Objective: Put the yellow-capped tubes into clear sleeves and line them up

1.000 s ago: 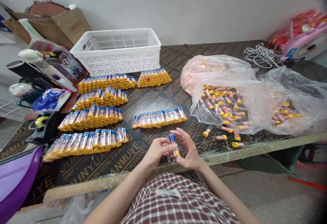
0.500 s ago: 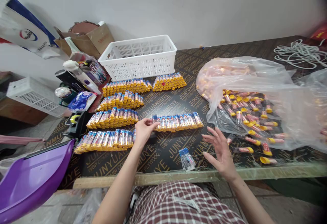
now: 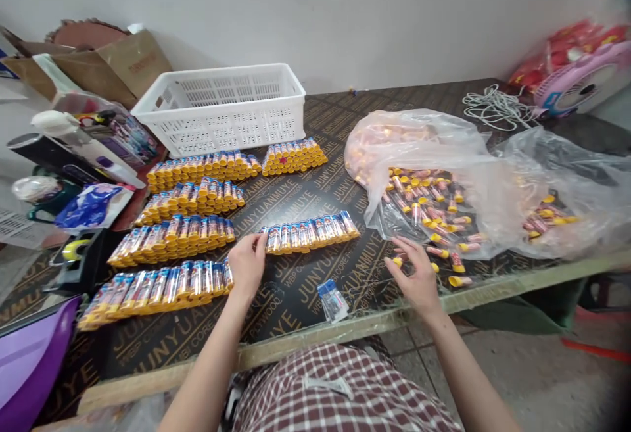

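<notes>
My left hand (image 3: 248, 264) is pinched at the left end of a short row of wrapped tubes (image 3: 310, 233) with yellow caps and blue tops; its fingertips touch the end tube. My right hand (image 3: 417, 274) hovers with fingers apart beside loose pink tubes (image 3: 438, 212) with yellow caps, which spill from a clear plastic bag (image 3: 409, 133). Between my hands, near the front edge, lies a small stack of clear and blue wrappers (image 3: 332, 300). Stacked rows of finished-looking tubes (image 3: 162, 287) stand left of my left hand.
A white basket (image 3: 221, 116) stands at the back. To the left are bottles (image 3: 73, 143), a tape dispenser (image 3: 81, 261) and a purple plastic piece (image 3: 39, 366). Coiled cord (image 3: 497, 106) and a pink fan (image 3: 584, 87) are at the back right.
The view has turned right, bringing the fan into sight. My left hand remains at the row's left end, where the end tube now stands against the others. My right hand has moved closer to the loose tubes.
</notes>
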A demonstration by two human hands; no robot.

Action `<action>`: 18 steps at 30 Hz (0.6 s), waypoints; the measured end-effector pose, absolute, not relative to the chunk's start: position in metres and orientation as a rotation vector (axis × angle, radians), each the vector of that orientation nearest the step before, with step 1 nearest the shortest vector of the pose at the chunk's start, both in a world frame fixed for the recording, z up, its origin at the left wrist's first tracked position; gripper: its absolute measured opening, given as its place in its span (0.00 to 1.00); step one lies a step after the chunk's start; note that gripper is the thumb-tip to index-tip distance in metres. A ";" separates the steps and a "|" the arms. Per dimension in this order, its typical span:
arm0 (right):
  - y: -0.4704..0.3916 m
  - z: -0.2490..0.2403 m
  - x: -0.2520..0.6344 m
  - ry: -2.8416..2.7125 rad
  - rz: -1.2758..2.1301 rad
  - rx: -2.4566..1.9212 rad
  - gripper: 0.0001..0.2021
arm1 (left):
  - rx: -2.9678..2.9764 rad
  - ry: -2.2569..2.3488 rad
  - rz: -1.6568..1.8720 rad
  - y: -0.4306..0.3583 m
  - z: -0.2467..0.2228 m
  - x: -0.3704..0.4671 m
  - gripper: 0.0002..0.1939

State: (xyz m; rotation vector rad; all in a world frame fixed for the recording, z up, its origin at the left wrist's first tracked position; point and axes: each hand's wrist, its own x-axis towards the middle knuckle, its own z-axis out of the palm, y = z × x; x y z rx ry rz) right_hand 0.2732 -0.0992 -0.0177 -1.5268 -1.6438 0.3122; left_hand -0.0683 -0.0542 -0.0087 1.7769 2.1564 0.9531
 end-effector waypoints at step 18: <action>-0.091 -0.048 0.298 -1.837 -0.122 -2.112 0.19 | 1.865 1.587 0.489 -0.110 -0.048 0.016 0.03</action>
